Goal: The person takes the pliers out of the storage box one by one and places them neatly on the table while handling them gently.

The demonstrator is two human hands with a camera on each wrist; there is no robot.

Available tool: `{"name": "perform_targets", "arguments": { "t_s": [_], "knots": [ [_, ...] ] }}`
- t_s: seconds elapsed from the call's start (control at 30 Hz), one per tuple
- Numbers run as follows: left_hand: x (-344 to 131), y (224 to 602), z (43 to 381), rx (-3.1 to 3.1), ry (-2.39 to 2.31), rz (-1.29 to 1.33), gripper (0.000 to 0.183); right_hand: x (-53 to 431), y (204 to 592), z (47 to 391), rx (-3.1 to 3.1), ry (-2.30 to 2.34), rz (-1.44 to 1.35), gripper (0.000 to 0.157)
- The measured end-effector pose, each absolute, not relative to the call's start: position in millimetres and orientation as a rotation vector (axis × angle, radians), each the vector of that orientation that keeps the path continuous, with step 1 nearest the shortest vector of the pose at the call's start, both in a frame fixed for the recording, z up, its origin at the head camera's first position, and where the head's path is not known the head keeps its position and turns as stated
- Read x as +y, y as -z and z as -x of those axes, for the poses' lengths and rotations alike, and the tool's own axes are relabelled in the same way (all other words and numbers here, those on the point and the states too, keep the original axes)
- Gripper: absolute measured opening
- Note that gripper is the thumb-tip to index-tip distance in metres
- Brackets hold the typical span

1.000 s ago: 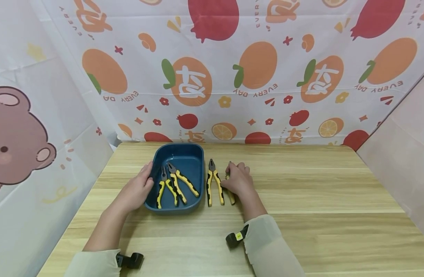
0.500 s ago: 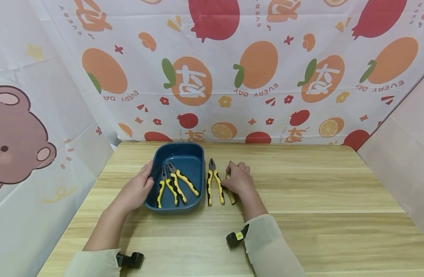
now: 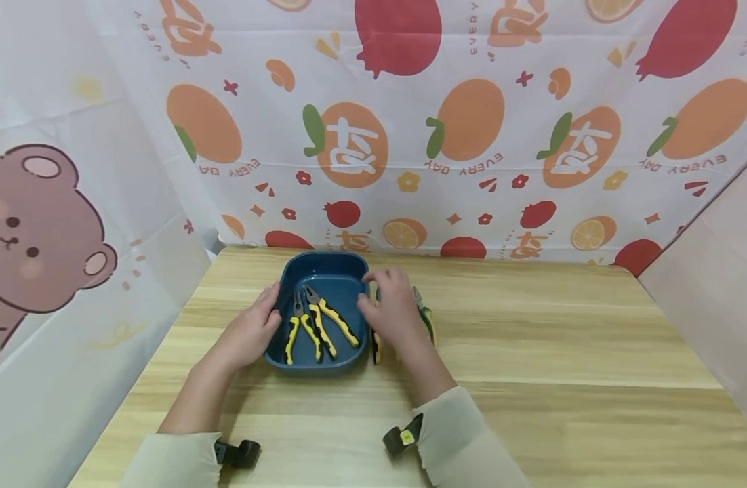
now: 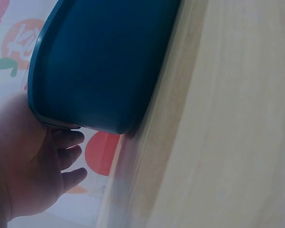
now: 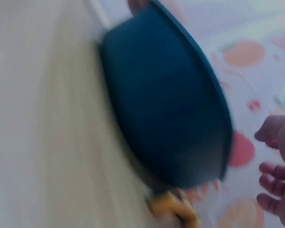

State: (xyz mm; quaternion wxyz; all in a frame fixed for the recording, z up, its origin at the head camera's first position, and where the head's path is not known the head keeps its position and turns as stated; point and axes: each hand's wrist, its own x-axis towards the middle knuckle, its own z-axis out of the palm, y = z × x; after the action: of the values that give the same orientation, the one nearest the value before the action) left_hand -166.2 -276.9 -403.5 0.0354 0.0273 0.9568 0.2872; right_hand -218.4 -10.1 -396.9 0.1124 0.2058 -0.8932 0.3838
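A dark blue bin (image 3: 343, 271) stands on the table with two pairs of pliers with yellow-and-black handles inside, one (image 3: 293, 339) at the left and one (image 3: 338, 322) beside it. My left hand (image 3: 251, 332) holds the bin's left rim, thumb at the top and fingers along the outer wall. Over the bin's right rim hovers my right hand (image 3: 394, 308), fingers loosely bent and nothing in them. Pliers (image 3: 376, 347) lie on the table under it, mostly hidden by hand and wrist. Just right of the hand, another pair of pliers (image 3: 427, 317) shows green on its handle.
The light wooden table (image 3: 562, 339) extends to the right. A fruit-print cloth (image 3: 404, 217) hangs at its back edge, and a bear-print sheet (image 3: 50, 224) hangs at the left. Each sleeve carries a black wrist camera (image 3: 239, 453).
My right hand has come off the outer pliers and moved left to the bin's right rim, covering the inner pair. The left hand keeps its hold. The head view has shifted slightly.
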Motion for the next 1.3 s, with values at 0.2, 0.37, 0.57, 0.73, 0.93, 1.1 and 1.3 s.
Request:
{"name": "perform_targets", "arguments": {
  "t_s": [0.2,0.37,0.57,0.73,0.93,1.1,1.3],
  "knots": [
    [-277.1,404.1,166.7,2.942,-0.891,-0.086,0.063,-54.9,399.2,212.5,-2.669,-0.887,-0.89,0.026],
    [-277.8,406.0,166.5,2.923,-0.897,-0.076,0.063,-75.0,404.6,217.9,-2.854,-0.617,-0.966,0.035],
    [-278.9,405.6,165.9,2.926,-0.904,-0.066,0.063,-83.6,408.1,219.7,-3.02,-0.264,-0.957,0.047],
    [-277.5,400.8,164.7,2.923,-0.902,-0.08,0.063,-85.4,407.5,218.9,-3.067,-0.08,-0.966,0.05],
    [-277.5,400.8,165.1,2.919,-0.895,-0.073,0.063,-86.4,409.1,220.6,-3.101,-0.027,-0.994,0.049],
    [-278.4,403.0,166.6,2.915,-0.89,-0.077,0.063,-87.7,409.4,221.8,-3.149,0.02,-1.024,0.059],
    [-279.0,403.8,166.9,2.927,-0.884,-0.084,0.063,-89.2,408.0,220.9,-3.162,0.034,-1.04,0.06]
  ]
}}
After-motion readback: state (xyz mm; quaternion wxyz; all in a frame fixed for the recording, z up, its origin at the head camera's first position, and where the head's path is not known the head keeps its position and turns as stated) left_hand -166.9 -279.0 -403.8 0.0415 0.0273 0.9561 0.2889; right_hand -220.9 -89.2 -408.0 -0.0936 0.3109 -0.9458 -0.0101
